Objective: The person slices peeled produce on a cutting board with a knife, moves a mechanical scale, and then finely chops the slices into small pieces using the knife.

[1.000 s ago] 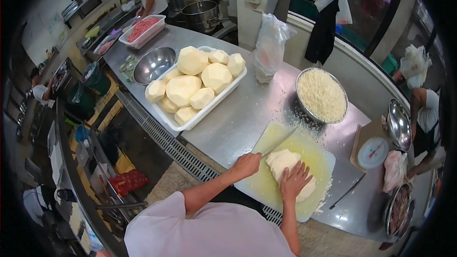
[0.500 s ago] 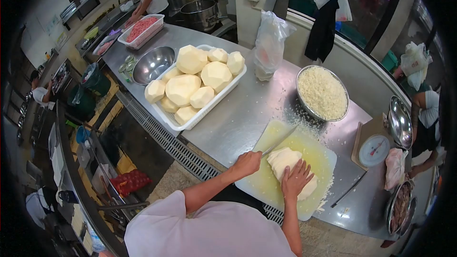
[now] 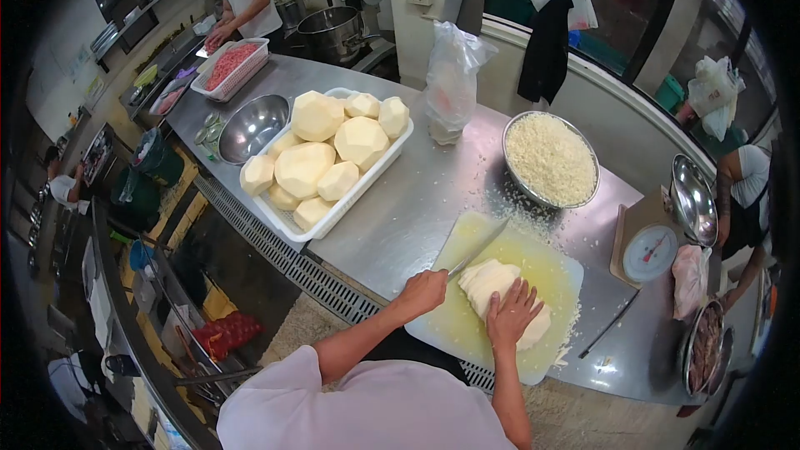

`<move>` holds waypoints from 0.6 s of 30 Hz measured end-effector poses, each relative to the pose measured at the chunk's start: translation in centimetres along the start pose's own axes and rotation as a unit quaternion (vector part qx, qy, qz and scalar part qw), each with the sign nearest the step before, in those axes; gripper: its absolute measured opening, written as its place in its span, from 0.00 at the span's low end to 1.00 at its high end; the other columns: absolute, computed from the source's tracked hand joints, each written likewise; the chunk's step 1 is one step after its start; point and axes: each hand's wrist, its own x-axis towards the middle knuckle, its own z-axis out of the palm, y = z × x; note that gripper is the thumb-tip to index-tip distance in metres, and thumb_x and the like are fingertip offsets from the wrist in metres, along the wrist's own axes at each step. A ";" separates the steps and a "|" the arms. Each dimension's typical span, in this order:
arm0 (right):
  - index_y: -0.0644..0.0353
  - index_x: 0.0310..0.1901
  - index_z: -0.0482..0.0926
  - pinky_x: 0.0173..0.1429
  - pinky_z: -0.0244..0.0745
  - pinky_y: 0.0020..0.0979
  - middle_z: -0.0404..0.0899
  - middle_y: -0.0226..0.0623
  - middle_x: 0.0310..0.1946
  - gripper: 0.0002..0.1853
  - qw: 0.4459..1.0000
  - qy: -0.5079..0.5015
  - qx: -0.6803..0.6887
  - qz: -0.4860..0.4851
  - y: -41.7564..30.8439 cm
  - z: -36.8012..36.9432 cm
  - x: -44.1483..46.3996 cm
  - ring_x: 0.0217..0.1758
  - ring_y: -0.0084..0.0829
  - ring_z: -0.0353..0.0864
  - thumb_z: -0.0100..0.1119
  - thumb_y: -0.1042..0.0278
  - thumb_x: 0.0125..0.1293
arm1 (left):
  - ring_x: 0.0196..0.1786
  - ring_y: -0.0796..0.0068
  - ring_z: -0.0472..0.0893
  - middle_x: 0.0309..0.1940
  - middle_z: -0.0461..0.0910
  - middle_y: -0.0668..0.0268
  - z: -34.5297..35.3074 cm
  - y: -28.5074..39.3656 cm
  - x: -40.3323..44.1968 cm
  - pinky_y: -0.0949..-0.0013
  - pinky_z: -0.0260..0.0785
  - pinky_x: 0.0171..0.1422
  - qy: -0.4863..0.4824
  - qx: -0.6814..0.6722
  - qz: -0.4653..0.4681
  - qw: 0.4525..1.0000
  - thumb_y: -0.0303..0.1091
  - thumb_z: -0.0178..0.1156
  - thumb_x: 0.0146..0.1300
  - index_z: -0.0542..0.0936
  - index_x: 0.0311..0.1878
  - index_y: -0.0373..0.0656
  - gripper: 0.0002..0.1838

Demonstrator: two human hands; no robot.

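Left hand [image 3: 422,292] grips knife [image 3: 478,250]; pale vegetable [image 3: 486,283] under right hand [image 3: 510,318].

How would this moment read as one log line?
left hand: holds knife | right hand: resting on sliced pale vegetable | cutting board: beneath vegetable

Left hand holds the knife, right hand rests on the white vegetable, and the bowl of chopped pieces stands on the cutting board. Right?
Not quite: the head view shows the bowl of chopped pieces on the metal table, beyond the cutting board. The rest is right.
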 end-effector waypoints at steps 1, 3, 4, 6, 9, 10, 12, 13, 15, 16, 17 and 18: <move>0.65 0.76 0.64 0.82 0.34 0.66 0.65 0.55 0.74 0.36 1.000 0.003 -0.002 -0.003 0.0 0.0 0.0 0.80 0.60 0.55 0.49 0.46 0.76 | 0.39 0.33 0.83 0.30 0.82 0.38 0.0 -0.1 0.0 0.37 0.74 0.43 0.004 0.001 0.006 1.000 0.29 0.51 0.68 0.76 0.38 0.34 0.08; 0.65 0.76 0.64 0.82 0.33 0.66 0.65 0.55 0.74 0.36 1.000 0.005 -0.004 -0.005 0.1 0.1 -0.1 0.80 0.60 0.55 0.48 0.47 0.76 | 0.38 0.33 0.83 0.30 0.82 0.38 0.2 -0.2 0.0 0.37 0.74 0.43 0.008 0.001 0.012 1.000 0.29 0.51 0.68 0.76 0.38 0.34 0.08; 0.65 0.76 0.63 0.82 0.33 0.66 0.64 0.55 0.74 0.36 1.000 0.006 -0.005 -0.006 0.1 0.2 -0.1 0.80 0.60 0.55 0.48 0.46 0.76 | 0.38 0.32 0.82 0.29 0.81 0.38 0.3 -0.2 0.0 0.37 0.74 0.43 0.013 0.000 0.010 1.000 0.30 0.52 0.68 0.76 0.38 0.33 0.09; 0.65 0.76 0.63 0.82 0.33 0.66 0.64 0.56 0.74 0.36 1.000 0.008 -0.006 -0.007 0.1 0.2 0.0 0.80 0.60 0.54 0.47 0.46 0.76 | 0.37 0.32 0.82 0.28 0.81 0.39 0.4 -0.3 0.1 0.36 0.73 0.43 0.019 0.000 0.008 1.000 0.30 0.52 0.68 0.77 0.38 0.33 0.09; 0.65 0.76 0.63 0.82 0.33 0.66 0.64 0.56 0.74 0.36 1.000 0.003 -0.010 -0.005 0.1 0.2 0.0 0.80 0.60 0.54 0.46 0.45 0.77 | 0.37 0.32 0.82 0.28 0.81 0.39 0.4 -0.4 0.0 0.36 0.73 0.42 0.021 -0.001 0.012 1.000 0.30 0.52 0.68 0.77 0.38 0.34 0.09; 0.65 0.76 0.63 0.82 0.33 0.66 0.64 0.56 0.74 0.36 1.000 0.005 -0.009 -0.007 0.2 0.2 0.0 0.80 0.60 0.54 0.46 0.45 0.77 | 0.36 0.32 0.82 0.28 0.81 0.39 0.4 -0.4 0.0 0.36 0.73 0.41 0.021 0.002 0.016 1.000 0.30 0.51 0.68 0.76 0.37 0.34 0.08; 0.65 0.76 0.62 0.82 0.34 0.66 0.64 0.56 0.74 0.37 1.000 0.007 -0.008 -0.008 0.2 0.3 -0.1 0.80 0.60 0.55 0.46 0.45 0.77 | 0.36 0.31 0.82 0.27 0.81 0.39 0.5 -0.3 0.0 0.35 0.74 0.41 0.019 0.005 0.020 1.000 0.29 0.51 0.68 0.75 0.36 0.34 0.08; 0.65 0.76 0.63 0.82 0.34 0.66 0.65 0.56 0.74 0.37 1.000 0.009 -0.007 -0.009 0.2 0.3 -0.1 0.80 0.61 0.55 0.46 0.45 0.77 | 0.36 0.32 0.82 0.27 0.81 0.39 0.5 -0.3 0.0 0.36 0.73 0.41 0.022 0.005 0.017 1.000 0.29 0.51 0.69 0.76 0.37 0.34 0.08; 0.66 0.75 0.63 0.82 0.34 0.66 0.65 0.56 0.74 0.36 1.000 0.010 -0.006 -0.009 0.2 0.2 -0.1 0.79 0.61 0.55 0.46 0.45 0.77 | 0.36 0.32 0.82 0.27 0.81 0.39 0.7 -0.5 0.0 0.36 0.73 0.42 0.024 0.004 0.013 1.000 0.30 0.52 0.69 0.77 0.38 0.34 0.09; 0.66 0.75 0.64 0.82 0.34 0.66 0.65 0.56 0.74 0.36 1.000 0.012 -0.002 -0.009 0.2 0.2 -0.1 0.79 0.61 0.55 0.46 0.45 0.77 | 0.36 0.32 0.82 0.27 0.81 0.39 0.8 -0.6 0.1 0.36 0.73 0.42 0.027 0.005 0.016 1.000 0.30 0.51 0.69 0.77 0.38 0.34 0.09; 0.66 0.75 0.64 0.82 0.34 0.66 0.65 0.56 0.74 0.36 1.000 0.013 0.003 -0.009 0.1 0.2 0.0 0.79 0.61 0.55 0.46 0.45 0.77 | 0.36 0.32 0.82 0.28 0.81 0.39 0.8 -0.6 0.1 0.36 0.73 0.42 0.029 0.006 0.019 0.999 0.30 0.51 0.69 0.77 0.38 0.34 0.09; 0.66 0.75 0.64 0.82 0.34 0.66 0.65 0.56 0.74 0.36 1.000 0.013 0.003 -0.009 0.1 0.1 0.0 0.79 0.61 0.55 0.46 0.45 0.77 | 0.36 0.32 0.82 0.28 0.81 0.39 0.8 -0.6 0.1 0.36 0.73 0.42 0.029 0.006 0.019 0.999 0.30 0.51 0.69 0.77 0.38 0.34 0.09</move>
